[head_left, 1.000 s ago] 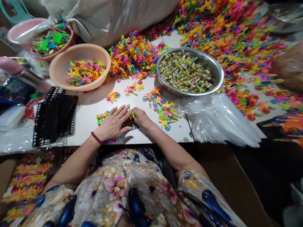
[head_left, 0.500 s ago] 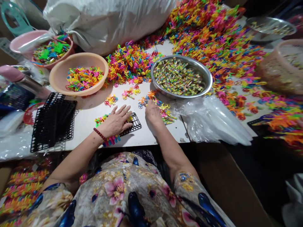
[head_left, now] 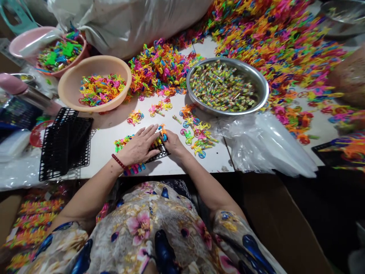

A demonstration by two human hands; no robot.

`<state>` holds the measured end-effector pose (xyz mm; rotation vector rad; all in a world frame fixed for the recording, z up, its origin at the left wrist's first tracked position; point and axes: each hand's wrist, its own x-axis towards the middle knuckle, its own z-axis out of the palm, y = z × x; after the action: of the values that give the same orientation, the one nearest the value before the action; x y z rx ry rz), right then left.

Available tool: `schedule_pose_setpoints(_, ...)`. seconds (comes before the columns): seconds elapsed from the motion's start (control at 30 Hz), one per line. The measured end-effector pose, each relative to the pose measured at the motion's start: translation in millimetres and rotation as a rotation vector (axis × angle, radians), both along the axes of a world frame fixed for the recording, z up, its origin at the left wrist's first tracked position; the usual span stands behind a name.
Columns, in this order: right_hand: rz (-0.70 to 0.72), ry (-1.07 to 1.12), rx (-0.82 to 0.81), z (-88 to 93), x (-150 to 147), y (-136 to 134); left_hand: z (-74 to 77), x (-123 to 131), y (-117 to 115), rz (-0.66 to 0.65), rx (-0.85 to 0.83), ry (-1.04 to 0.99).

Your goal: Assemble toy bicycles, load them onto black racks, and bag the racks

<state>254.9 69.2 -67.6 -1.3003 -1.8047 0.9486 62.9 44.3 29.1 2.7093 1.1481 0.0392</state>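
My left hand [head_left: 139,145] lies flat with fingers spread over a black grid tray [head_left: 163,153], whose left part is covered by colourful plastic pieces [head_left: 123,143]. At the tray's right end my right hand [head_left: 172,143] is closed around an orange and blue plastic piece [head_left: 163,131], near my left fingertips. Small loose groups of coloured pieces [head_left: 199,134] lie on the white table to the right of my right hand, and others [head_left: 135,117] sit beyond my left hand.
A peach bowl [head_left: 65,89] and a steel bowl [head_left: 264,91] hold small items. Large colourful heaps [head_left: 273,45] cover the back right. Black grid trays [head_left: 65,146] are stacked at left, clear plastic bags [head_left: 270,144] at right. A big white sack [head_left: 122,26] stands behind.
My right hand has moved left and toward me from the loose pieces to the tray, now with the orange and blue piece in its fingers. My left hand has stayed on the tray.
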Motion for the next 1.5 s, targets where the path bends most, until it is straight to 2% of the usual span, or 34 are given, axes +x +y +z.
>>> schedule_pose_setpoints(0.1, 0.056, -0.07, 0.019, 2.4, 2.4, 0.3, 0.6, 0.0, -0.2, -0.002, 0.003, 0.009)
schedule_pose_setpoints(0.2, 0.048, -0.036, -0.018, 3.9, 4.4, 3.0, 0.4, -0.5, 0.0, 0.0, -0.006, 0.001)
schedule_pose_setpoints(0.37, -0.101, 0.312, -0.309, -0.9, 10.9, 11.7, -0.3, -1.7, 0.4, -0.008, -0.012, -0.003)
schedule_pose_setpoints(0.43, -0.12, 0.354, -0.316, -2.3, 13.4, 11.6, 0.1, -2.0, 0.3, -0.015, -0.005, -0.003)
schedule_pose_setpoints(0.67, 0.053, 0.054, -0.068, 7.1, 6.7, -1.1, -1.0, -2.3, 0.1, -0.016, 0.01, -0.002)
schedule_pose_setpoints(0.8, 0.138, -0.113, -0.025, 11.9, 3.5, -1.3, -1.8, -2.3, 0.0, -0.011, 0.013, 0.013)
schedule_pose_setpoints(0.93, 0.164, -0.226, 0.022, 10.2, 0.5, -2.2, -1.4, 0.8, 1.9, -0.021, 0.027, 0.054)
schedule_pose_setpoints(1.13, 0.189, -0.246, -0.008, 11.1, 5.6, 3.5, 0.0, 10.7, 4.9, -0.048, 0.075, 0.149)
schedule_pose_setpoints(1.2, 0.129, -0.303, 0.025, 16.4, 13.9, 13.2, 1.4, 12.5, 4.4, -0.046, 0.079, 0.164)
schedule_pose_setpoints(1.33, -0.176, -0.56, 0.073, 30.0, 31.6, 38.3, 3.1, 12.8, 2.6, -0.042, 0.085, 0.179)
schedule_pose_setpoints(1.43, -0.228, -0.65, 0.078, 37.9, 44.0, 47.6, 1.4, 11.1, 2.6, -0.041, 0.092, 0.163)
schedule_pose_setpoints(1.5, -0.251, -0.669, 0.095, 41.1, 55.9, 44.1, -0.8, 9.8, 3.3, -0.043, 0.098, 0.141)
